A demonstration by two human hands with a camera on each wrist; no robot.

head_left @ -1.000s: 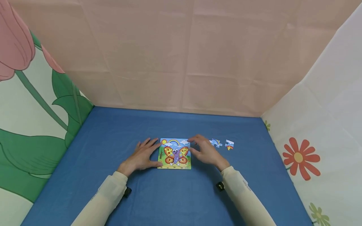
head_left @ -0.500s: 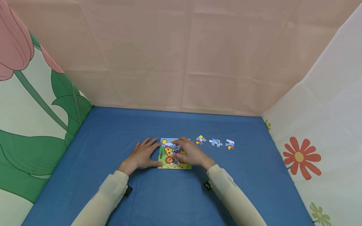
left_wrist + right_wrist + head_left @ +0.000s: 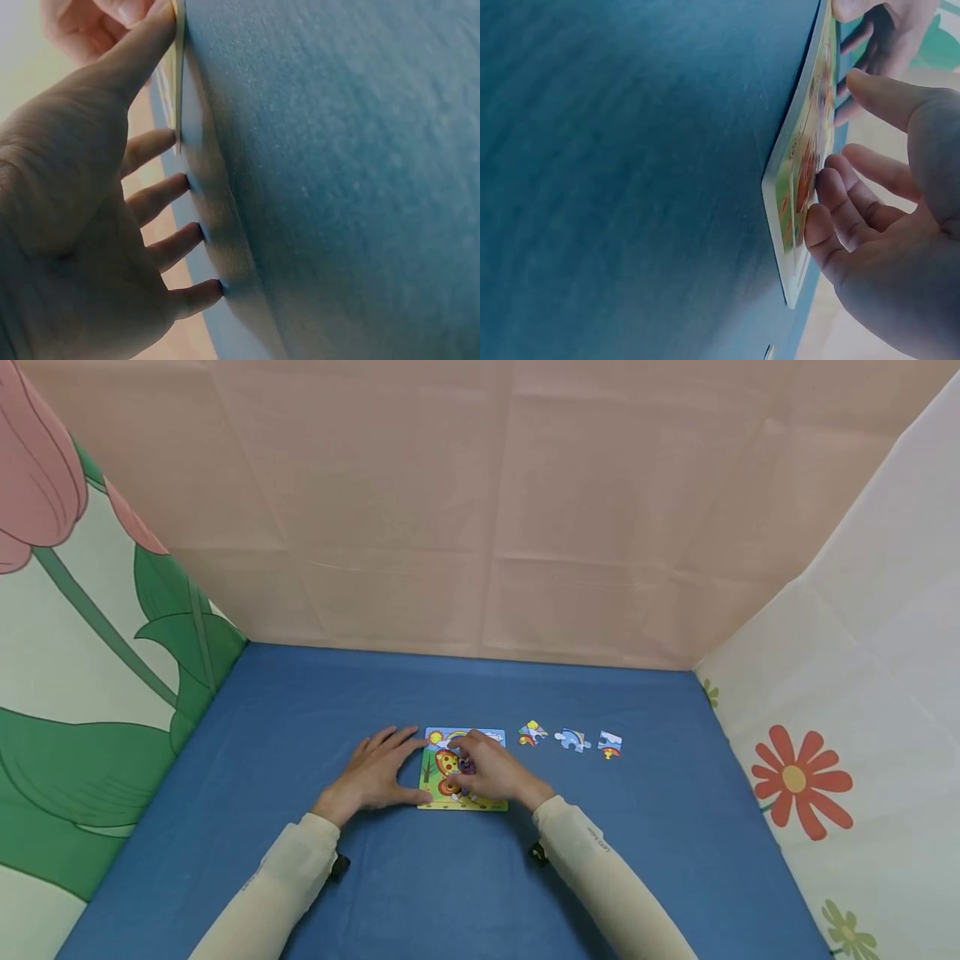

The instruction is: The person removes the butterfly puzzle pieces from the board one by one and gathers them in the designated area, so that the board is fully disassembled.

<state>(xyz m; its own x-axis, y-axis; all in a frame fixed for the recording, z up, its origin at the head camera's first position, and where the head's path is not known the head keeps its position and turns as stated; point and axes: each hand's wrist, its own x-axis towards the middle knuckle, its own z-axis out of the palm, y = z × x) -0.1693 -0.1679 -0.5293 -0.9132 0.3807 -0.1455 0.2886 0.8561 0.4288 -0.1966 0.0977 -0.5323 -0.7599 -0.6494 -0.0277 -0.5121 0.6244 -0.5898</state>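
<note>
A square jigsaw puzzle (image 3: 446,763) with a butterfly picture lies flat on the blue cloth, its right part covered by my right hand (image 3: 497,770). My left hand (image 3: 371,775) is spread along the puzzle's left side, thumb at the lower left corner and forefinger at the upper left edge. Its other fingertips rest on the cloth in the left wrist view. Over the picture, the right hand's thumb and forefinger stand apart with nothing between them. In the right wrist view, its bent lower fingers touch or nearly touch the puzzle's surface (image 3: 804,176).
Right of the puzzle, loose jigsaw pieces lie in a row: a yellow and red one (image 3: 533,732), a blue one with tabs (image 3: 572,739) and a blue and red one (image 3: 610,744). The blue cloth (image 3: 420,877) meets a beige backdrop (image 3: 480,527) behind.
My right hand has moved left from the puzzle's right edge to over its middle, uncovering the yellow and red piece. The left hand has stayed in place.
</note>
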